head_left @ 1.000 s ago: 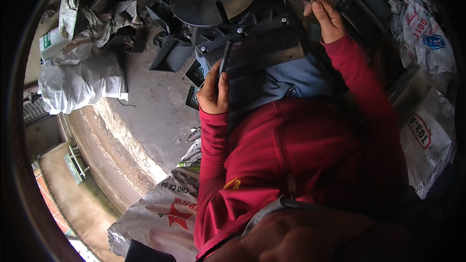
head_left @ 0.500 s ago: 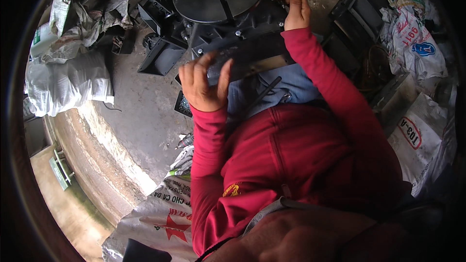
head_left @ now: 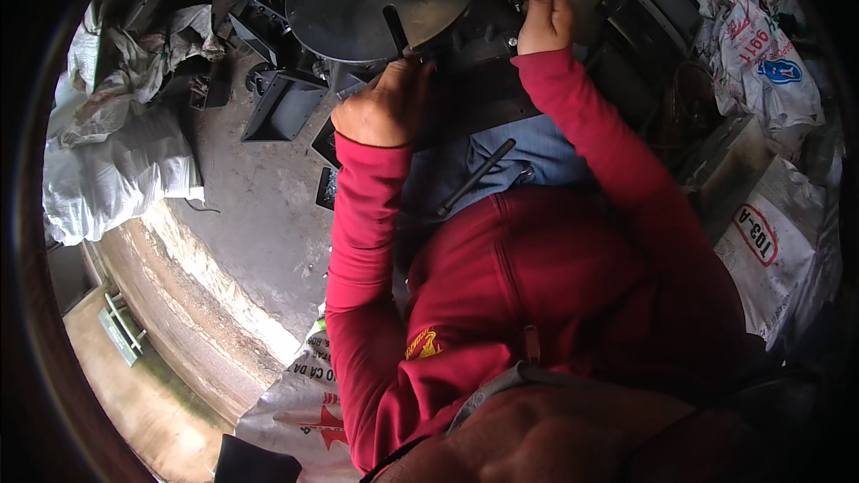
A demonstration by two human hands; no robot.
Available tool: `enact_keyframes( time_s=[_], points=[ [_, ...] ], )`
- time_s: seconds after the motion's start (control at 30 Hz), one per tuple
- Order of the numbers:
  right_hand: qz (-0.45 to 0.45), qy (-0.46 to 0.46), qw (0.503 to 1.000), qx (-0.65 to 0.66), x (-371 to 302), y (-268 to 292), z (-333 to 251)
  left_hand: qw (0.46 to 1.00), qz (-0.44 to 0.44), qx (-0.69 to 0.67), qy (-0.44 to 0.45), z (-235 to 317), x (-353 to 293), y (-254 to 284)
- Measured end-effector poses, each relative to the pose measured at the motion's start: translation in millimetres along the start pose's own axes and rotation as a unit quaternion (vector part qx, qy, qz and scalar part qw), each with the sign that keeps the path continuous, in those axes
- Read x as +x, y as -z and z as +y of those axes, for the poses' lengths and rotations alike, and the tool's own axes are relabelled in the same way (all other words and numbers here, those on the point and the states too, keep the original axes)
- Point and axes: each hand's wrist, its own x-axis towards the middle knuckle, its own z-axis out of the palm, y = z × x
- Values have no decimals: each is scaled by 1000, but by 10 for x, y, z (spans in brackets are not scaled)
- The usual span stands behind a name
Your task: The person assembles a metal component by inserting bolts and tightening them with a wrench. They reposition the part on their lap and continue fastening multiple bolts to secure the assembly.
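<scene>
A large black metal disc (head_left: 394, 27) with a round centre hole and a slot lies over a dark machine body at the top. Just below the slot, my left hand (head_left: 378, 112) is closed at the disc's near edge. Its fingertips are in shadow, and I cannot make out what they hold. On the right side of the machine body, my right hand (head_left: 544, 22) has its thumb up and its fingers curled in beside the bolts. Whatever lies in that grip is hidden. Across my lap rests a dark rod (head_left: 479, 177).
Black metal trough-shaped parts (head_left: 284, 105) stand on the floor at left, with a small tray (head_left: 327, 188) of hardware nearer me. White plastic sacks (head_left: 121, 170) lie at far left, printed sacks (head_left: 761, 63) at right. More black parts (head_left: 658, 13) stand right of the machine.
My left hand has moved up and closed, from spread fingers on the dark near-side panel to the disc's edge. In the picture, the disc sits slightly lower and further left. My right hand stays nearly where it was.
</scene>
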Motion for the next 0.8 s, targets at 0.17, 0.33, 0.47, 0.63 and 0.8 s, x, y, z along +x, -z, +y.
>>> enact_keyframes(
  time_s=[0.17, 0.33, 0.47, 0.63, 0.8],
  points=[
    [11, -8, 1000, -26, 23, 34, -9, 995, 19, -95, 3, 30, 30, -39],
    [2, -30, 999, -15, -22, 55, -104, 988, 6, -157, 3, -9, -42, 119],
    [11, -29, 999, 14, -21, 42, -118, 994, -18, -104, 4, 50, -64, 122],
    [29, 23, 999, -22, -11, 57, -34, 999, -18, -41, -5, 134, -98, 80],
    [15, -29, 999, -34, -30, 44, -178, 999, 34, -36, -13, 174, -91, -37]
  ],
)
